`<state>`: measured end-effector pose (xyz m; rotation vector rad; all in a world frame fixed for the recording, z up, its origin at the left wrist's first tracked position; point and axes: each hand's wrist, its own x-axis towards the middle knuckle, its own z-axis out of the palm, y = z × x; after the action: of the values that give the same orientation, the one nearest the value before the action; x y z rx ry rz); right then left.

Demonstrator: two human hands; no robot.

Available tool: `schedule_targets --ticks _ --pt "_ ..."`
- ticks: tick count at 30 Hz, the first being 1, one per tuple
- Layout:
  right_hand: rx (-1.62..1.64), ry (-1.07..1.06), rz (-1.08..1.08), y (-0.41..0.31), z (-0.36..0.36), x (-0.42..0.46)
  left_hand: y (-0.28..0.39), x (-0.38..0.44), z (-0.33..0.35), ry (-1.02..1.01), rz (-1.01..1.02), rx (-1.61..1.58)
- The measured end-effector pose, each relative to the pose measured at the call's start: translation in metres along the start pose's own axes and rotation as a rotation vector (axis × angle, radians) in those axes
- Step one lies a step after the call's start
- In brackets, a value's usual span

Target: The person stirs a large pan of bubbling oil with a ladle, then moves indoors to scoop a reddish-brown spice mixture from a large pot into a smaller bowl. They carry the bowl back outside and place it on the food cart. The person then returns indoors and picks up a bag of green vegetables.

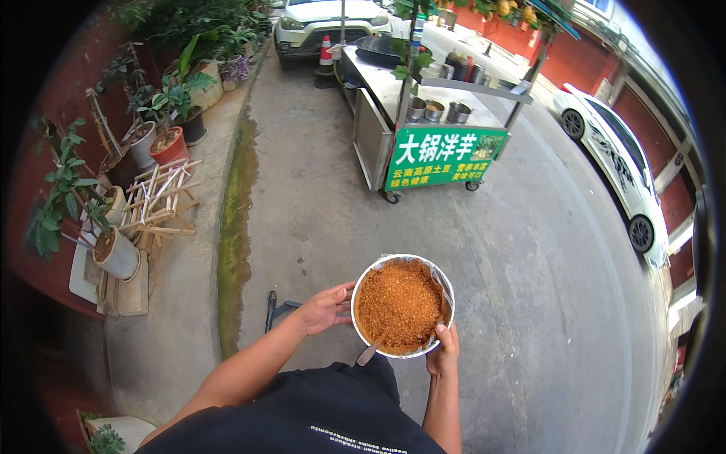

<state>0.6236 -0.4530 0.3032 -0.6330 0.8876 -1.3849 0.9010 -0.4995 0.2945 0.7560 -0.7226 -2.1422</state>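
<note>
A round bowl [452, 295] with a pale rim is held in front of my body, filled with coarse orange-brown ground seasoning [400, 303]. The handle of a spoon [370, 352] sticks out over its near edge. My right hand [444, 349] grips the bowl's lower right side, thumb over the rim. At the left side of the bowl is my left hand [327, 309], fingers spread with their tips at the wall; how firmly they press cannot be told.
Ahead stands a wheeled food cart [448, 159] with metal pots [434, 110] and a large black pan [377, 51]. Potted plants [170, 144] and a wooden folding rack [161, 198] line the left kerb. A traffic cone [325, 52] and cars [618, 164] stand farther off.
</note>
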Motion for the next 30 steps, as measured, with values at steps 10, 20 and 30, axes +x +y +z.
schedule_targets --ticks 10,20,30 --pt "-0.037 -0.351 0.34 0.002 0.163 0.316 0.2 0.074 -0.086 0.396 0.347 -0.023" --pt "-0.052 -0.318 0.435 0.067 0.285 0.588 0.389 0.242 -0.285 0.224 0.292 -0.128" --pt "0.007 -0.16 0.222 0.067 0.357 0.816 0.592 0.439 -0.374 0.218 0.145 0.037"
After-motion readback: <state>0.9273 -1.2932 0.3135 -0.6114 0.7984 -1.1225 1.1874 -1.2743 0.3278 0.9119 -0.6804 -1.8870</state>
